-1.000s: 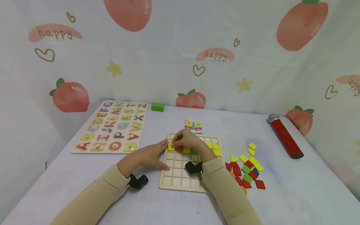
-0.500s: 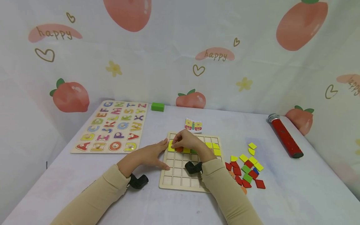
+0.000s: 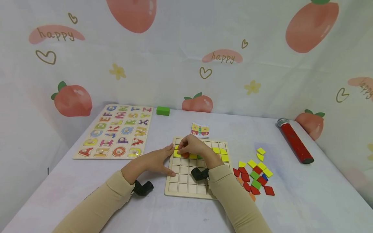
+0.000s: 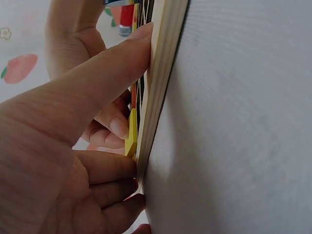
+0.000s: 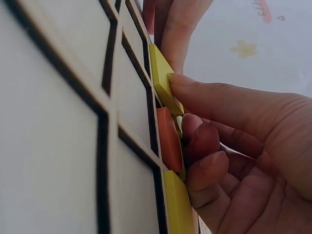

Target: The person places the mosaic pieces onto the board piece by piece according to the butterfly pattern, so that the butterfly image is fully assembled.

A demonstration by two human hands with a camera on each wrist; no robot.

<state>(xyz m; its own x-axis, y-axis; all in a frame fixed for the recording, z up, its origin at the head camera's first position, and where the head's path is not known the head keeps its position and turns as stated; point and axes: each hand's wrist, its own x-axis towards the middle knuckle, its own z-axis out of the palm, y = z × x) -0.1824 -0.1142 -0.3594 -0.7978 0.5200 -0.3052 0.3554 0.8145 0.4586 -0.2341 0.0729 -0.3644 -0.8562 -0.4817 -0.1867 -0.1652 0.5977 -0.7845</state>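
Note:
A wooden grid board [image 3: 183, 178] lies flat on the table, with yellow, orange and green tiles across its upper rows. My left hand [image 3: 155, 160] rests against the board's left edge, thumb and fingers spread along it. Over the upper left cells, my right hand [image 3: 193, 145] pinches a yellow tile [image 5: 163, 80], its thumb on the tile's face. That tile sits slightly tilted at the leftmost column. Beside it an orange tile [image 5: 168, 139] sits in its cell. The right hand hides part of the tile rows in the head view.
Loose red, yellow, green, orange and blue tiles [image 3: 255, 175] lie right of the board. A butterfly pattern card [image 3: 200, 130] is behind it. An alphabet puzzle board [image 3: 115, 132] lies left, a green block [image 3: 163, 111] at the back, a red microphone [image 3: 296, 142] far right.
The right hand's fingers have shifted very slightly at the yellow tile. The left hand and the board stay in place.

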